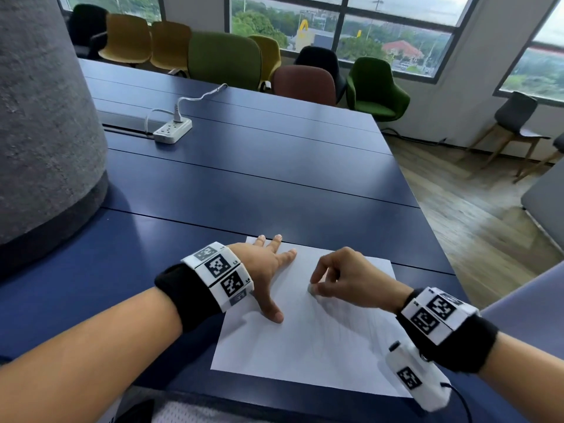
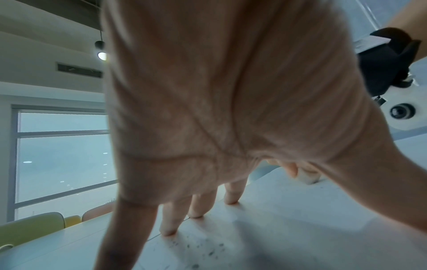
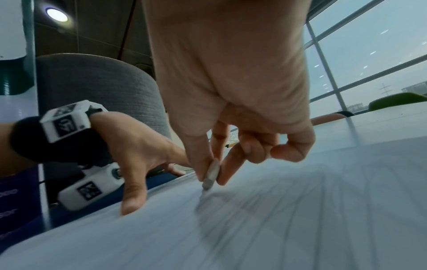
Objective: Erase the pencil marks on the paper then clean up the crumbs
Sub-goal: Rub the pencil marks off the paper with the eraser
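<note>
My right hand (image 1: 345, 277) pinches the small eraser (image 1: 311, 289) between thumb and fingers, its tip down on the paper (image 1: 305, 340). My left hand (image 1: 264, 270) lies flat with fingers spread, pressing the paper's far left corner. To rub well, I think I should keep that hand pressing so the sheet does not slide or crumple, and rub gently. The eraser stands nearly upright. The paper lies flat on the near part of the worktop (image 1: 244, 166), its long side running from near to far.

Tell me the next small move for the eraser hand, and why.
Probably rub the eraser toward the body, over the faint pencil marks still on the paper. The right hand already pinches it against the sheet, and the left hand lies flat, pinning the paper.
</note>
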